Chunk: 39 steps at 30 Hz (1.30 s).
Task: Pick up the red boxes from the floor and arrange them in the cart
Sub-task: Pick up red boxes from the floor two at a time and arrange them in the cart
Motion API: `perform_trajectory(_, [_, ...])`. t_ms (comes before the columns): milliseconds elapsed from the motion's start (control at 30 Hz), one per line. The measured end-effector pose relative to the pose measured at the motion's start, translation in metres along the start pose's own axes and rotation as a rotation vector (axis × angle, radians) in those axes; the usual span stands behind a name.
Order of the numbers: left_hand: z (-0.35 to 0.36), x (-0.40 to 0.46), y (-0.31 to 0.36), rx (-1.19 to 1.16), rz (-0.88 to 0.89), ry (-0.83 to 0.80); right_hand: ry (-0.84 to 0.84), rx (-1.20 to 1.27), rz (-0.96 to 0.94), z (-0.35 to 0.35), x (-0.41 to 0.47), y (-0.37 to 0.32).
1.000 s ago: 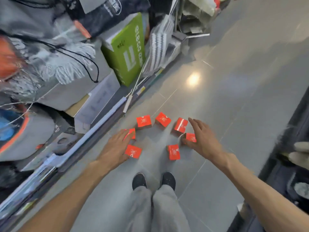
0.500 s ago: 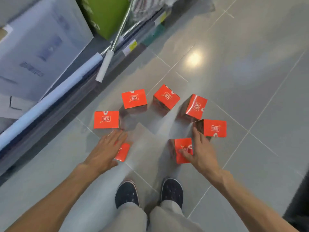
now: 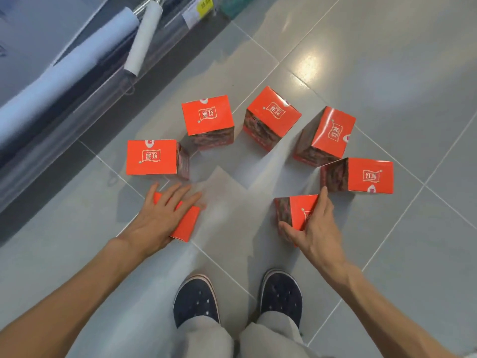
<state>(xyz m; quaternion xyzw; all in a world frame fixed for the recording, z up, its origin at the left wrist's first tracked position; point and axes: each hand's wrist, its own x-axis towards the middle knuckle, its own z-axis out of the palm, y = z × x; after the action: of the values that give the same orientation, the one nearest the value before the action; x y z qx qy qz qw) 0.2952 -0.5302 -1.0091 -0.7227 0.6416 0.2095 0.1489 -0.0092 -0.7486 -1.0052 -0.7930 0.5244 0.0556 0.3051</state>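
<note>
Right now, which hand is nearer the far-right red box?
Right. The right hand grips the box just below it, its fingertip almost at the far-right red box; the left hand rests on a box across the ring.

The glossy grey tiled floor [image 3: 387, 73] carries seven red cardboard boxes [image 3: 207, 117] standing in a loose arc, and two dark blue perforated shoes [image 3: 196, 303] below them.

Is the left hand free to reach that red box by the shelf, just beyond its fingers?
Probably yes. The left hand lies flat on a nearer box, fingers straight, and only bare floor separates its fingertips from the box by the shelf.
</note>
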Motion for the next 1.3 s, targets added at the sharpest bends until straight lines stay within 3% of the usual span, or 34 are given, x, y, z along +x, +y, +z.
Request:
perform_trajectory(433, [-0.005,-0.001,-0.003,0.042,-0.029,0.02,0.039,0.206,0.133,-0.001,-0.005,-0.008])
perform_trajectory(633, [-0.047,-0.016,-0.001,-0.063,-0.078,0.097,-0.079,-0.039,-0.091,-0.042,-0.006,-0.034])
perform_trajectory(867, [-0.178,-0.083,0.001,-0.124,-0.147,0.146,-0.103,-0.192,-0.292,-0.164,-0.031,-0.126])
perform_trajectory(1300, [-0.504,-0.288,0.002,-0.204,-0.254,0.34,-0.111,-0.43,-0.687,-0.483,-0.132,-0.349])
